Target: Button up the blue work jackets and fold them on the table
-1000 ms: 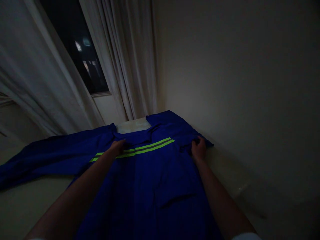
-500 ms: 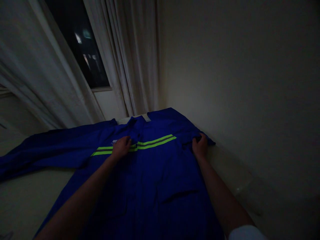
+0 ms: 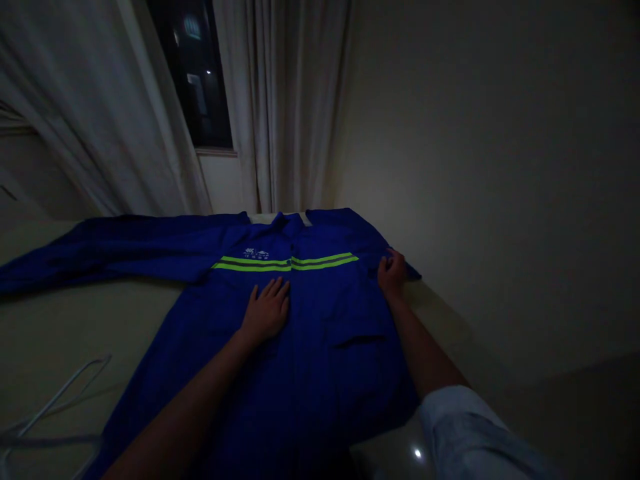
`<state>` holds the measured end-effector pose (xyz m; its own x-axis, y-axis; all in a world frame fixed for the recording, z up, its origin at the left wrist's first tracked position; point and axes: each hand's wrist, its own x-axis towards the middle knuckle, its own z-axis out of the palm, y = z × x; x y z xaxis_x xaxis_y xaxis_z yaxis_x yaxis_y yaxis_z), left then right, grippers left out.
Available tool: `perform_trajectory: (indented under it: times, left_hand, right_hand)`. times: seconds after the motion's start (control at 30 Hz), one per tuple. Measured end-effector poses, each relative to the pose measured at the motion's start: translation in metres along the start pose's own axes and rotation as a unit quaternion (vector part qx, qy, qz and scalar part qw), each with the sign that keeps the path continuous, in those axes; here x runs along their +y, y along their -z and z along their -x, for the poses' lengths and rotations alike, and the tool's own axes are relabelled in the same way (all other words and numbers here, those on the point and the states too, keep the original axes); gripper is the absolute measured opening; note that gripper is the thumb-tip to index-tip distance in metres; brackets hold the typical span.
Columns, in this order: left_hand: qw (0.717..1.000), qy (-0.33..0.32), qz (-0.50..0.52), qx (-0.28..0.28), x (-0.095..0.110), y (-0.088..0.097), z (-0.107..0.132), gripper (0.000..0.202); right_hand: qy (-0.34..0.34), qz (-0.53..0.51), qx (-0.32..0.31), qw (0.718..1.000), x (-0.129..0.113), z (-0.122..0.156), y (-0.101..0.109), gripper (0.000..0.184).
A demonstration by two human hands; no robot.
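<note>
A blue work jacket (image 3: 310, 347) with two bright green-yellow stripes across the chest lies front up on a pale surface (image 3: 75, 333). Its left sleeve stretches far out to the left. My left hand (image 3: 267, 312) lies flat on the jacket's front just below the stripes, fingers stretched out and open. My right hand (image 3: 391, 275) rests at the jacket's right shoulder, fingers curled and pinching the fabric there.
White curtains (image 3: 285, 107) hang at the back around a dark window (image 3: 195, 73). A plain wall (image 3: 500, 167) runs close along the right side. A white clothes hanger (image 3: 45, 417) lies on the surface at the lower left.
My left hand has slid down from the collar and stripes and now lies flat below the stripes. The jacket front has been closed and smoothed. My right hand stays at the shoulder.
</note>
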<state>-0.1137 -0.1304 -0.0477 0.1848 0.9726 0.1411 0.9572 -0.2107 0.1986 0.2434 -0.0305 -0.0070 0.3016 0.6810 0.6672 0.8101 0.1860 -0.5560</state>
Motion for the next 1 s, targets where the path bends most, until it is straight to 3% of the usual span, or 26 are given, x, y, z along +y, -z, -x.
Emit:
perform_trajectory:
  times: [0.07, 0.13, 0.2, 0.27, 0.37, 0.47, 0.57, 0.7, 0.8, 0.9, 1.0]
  left_hand:
    - [1.000, -0.006, 0.017, 0.007, -0.002, -0.005, 0.002, 0.057]
    - [0.999, -0.004, 0.033, 0.003, -0.006, -0.005, -0.004, 0.057]
    - [0.999, -0.007, 0.048, 0.003, -0.011, -0.003, -0.010, 0.057]
    - [0.998, -0.005, 0.055, 0.008, -0.015, -0.001, -0.012, 0.059]
    - [0.999, 0.005, 0.052, 0.017, -0.018, 0.000, -0.008, 0.063]
    - [0.998, 0.009, 0.053, 0.024, -0.018, -0.003, -0.005, 0.062]
    - [0.998, 0.006, 0.048, 0.032, -0.016, -0.005, -0.006, 0.061]
    - [0.998, 0.007, 0.036, 0.057, -0.014, -0.004, -0.008, 0.058]
    - [0.993, -0.047, 0.085, 0.071, -0.013, 0.003, -0.006, 0.048]
    - [0.976, -0.114, 0.185, 0.025, -0.009, 0.014, -0.003, 0.034]
    - [0.958, -0.135, 0.251, -0.013, -0.002, 0.020, 0.002, 0.025]
  right_hand:
    - [0.102, -0.011, -0.114, 0.988, -0.049, 0.013, 0.002, 0.032]
    - [0.165, -0.008, -0.267, 0.949, -0.103, 0.036, -0.005, 0.032]
    - [0.157, 0.046, -0.377, 0.911, -0.149, 0.064, -0.020, 0.035]
    - [0.130, 0.100, -0.444, 0.881, -0.174, 0.089, -0.037, 0.037]
    - [0.106, 0.071, -0.477, 0.870, -0.170, 0.105, -0.052, 0.043]
    - [0.076, -0.073, -0.485, 0.868, -0.143, 0.100, -0.051, 0.052]
    - [0.043, -0.197, -0.507, 0.838, -0.125, 0.090, -0.044, 0.045]
    - [-0.006, -0.298, -0.481, 0.824, -0.124, 0.083, -0.044, 0.033]
    - [-0.020, -0.344, -0.463, 0.817, -0.127, 0.083, -0.047, 0.033]
    - [-0.022, -0.339, -0.441, 0.831, -0.127, 0.083, -0.046, 0.035]
    - [0.010, -0.293, -0.419, 0.859, -0.126, 0.085, -0.043, 0.037]
